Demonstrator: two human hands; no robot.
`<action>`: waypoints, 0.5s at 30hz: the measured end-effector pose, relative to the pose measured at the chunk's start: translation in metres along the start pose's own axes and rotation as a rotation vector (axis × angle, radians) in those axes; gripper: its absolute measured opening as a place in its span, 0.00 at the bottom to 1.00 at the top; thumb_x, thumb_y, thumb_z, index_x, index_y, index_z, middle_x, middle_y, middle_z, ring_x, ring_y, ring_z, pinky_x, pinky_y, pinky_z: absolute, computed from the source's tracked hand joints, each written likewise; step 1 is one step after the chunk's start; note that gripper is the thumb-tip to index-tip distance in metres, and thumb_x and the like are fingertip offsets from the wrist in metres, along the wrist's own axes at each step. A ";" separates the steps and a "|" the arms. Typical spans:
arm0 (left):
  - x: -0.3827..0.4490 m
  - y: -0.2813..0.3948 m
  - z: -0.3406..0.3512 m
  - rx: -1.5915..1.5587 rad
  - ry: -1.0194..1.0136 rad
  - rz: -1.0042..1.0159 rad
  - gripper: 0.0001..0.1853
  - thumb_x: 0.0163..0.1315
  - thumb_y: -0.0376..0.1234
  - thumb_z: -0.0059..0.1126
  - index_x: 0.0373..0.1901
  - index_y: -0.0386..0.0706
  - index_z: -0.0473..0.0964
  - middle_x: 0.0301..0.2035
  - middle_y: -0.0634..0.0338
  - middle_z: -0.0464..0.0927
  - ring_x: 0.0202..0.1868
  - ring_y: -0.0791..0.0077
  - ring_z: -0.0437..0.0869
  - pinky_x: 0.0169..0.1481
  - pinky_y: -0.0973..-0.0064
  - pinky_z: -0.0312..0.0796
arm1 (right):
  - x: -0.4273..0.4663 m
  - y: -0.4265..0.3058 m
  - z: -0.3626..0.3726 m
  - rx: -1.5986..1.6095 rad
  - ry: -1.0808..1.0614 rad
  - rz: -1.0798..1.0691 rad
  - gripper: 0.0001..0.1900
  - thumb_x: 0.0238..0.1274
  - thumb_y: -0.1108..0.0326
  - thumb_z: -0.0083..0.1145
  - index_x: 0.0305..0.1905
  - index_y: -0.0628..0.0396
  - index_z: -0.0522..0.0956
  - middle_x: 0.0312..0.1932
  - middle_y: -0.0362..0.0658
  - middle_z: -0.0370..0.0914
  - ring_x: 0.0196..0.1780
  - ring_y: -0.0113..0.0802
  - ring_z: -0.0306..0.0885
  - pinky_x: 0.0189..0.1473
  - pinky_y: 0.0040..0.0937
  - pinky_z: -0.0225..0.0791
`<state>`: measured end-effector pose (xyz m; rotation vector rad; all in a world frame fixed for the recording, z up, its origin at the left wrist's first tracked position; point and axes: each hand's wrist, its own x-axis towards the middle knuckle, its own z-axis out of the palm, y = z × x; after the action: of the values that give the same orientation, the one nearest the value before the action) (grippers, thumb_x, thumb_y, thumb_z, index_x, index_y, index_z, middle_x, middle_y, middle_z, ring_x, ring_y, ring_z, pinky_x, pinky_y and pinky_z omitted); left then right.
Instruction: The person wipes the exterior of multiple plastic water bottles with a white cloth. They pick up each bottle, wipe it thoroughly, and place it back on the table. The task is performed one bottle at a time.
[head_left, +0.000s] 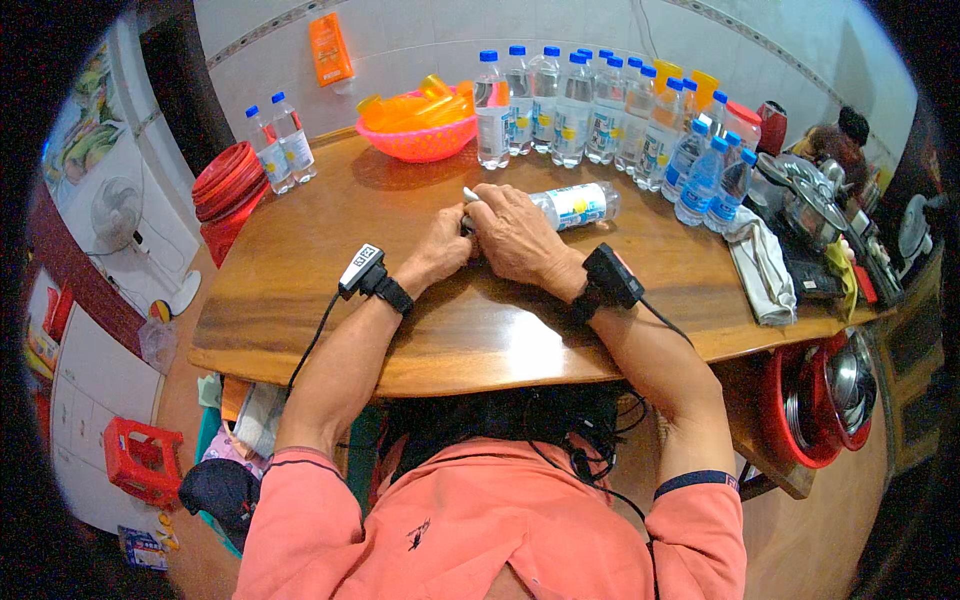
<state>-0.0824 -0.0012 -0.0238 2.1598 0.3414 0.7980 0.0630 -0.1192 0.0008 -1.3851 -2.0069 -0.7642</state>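
Note:
A clear plastic bottle (579, 205) with a white, blue and yellow label lies on its side on the wooden table (450, 330). My right hand (517, 229) is curled at its neck end, the fingers bent over a small whitish thing that I cannot make out. Close against it, my left hand (446, 244) has its fingers closed around something dark, mostly hidden between the two hands. The bottle's cap end is covered by my right hand. Both wrists wear black straps with small cabled devices.
Upright blue-capped bottles (571, 112) curve along the back to the right. A pink basket (420, 139) holds orange plastic cups. Two more bottles (292, 142) and stacked red basins (225, 180) are at left. A folded cloth (761, 270) and pot lids (814, 206) lie right.

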 end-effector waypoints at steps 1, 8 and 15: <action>0.002 0.002 -0.001 0.031 -0.006 -0.047 0.13 0.68 0.30 0.66 0.49 0.32 0.80 0.36 0.54 0.86 0.39 0.71 0.86 0.46 0.68 0.81 | -0.001 0.003 -0.003 -0.012 -0.028 0.031 0.14 0.69 0.63 0.59 0.54 0.57 0.79 0.50 0.53 0.78 0.55 0.53 0.78 0.59 0.52 0.70; 0.005 0.011 -0.001 -0.040 -0.072 -0.241 0.12 0.70 0.33 0.66 0.49 0.34 0.81 0.32 0.58 0.86 0.30 0.76 0.85 0.32 0.75 0.78 | -0.020 0.063 -0.026 -0.127 -0.026 0.354 0.10 0.74 0.64 0.56 0.45 0.58 0.83 0.39 0.54 0.84 0.45 0.53 0.84 0.50 0.53 0.76; 0.004 -0.002 0.005 -0.011 0.082 -0.113 0.16 0.72 0.32 0.65 0.55 0.32 0.81 0.36 0.56 0.88 0.32 0.76 0.87 0.35 0.74 0.80 | -0.060 0.131 -0.043 -0.039 0.066 0.840 0.18 0.78 0.57 0.48 0.51 0.61 0.83 0.47 0.66 0.85 0.53 0.65 0.85 0.58 0.58 0.77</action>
<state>-0.0758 -0.0011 -0.0264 2.0821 0.4950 0.8235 0.2109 -0.1488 0.0031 -1.9685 -1.1656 -0.4424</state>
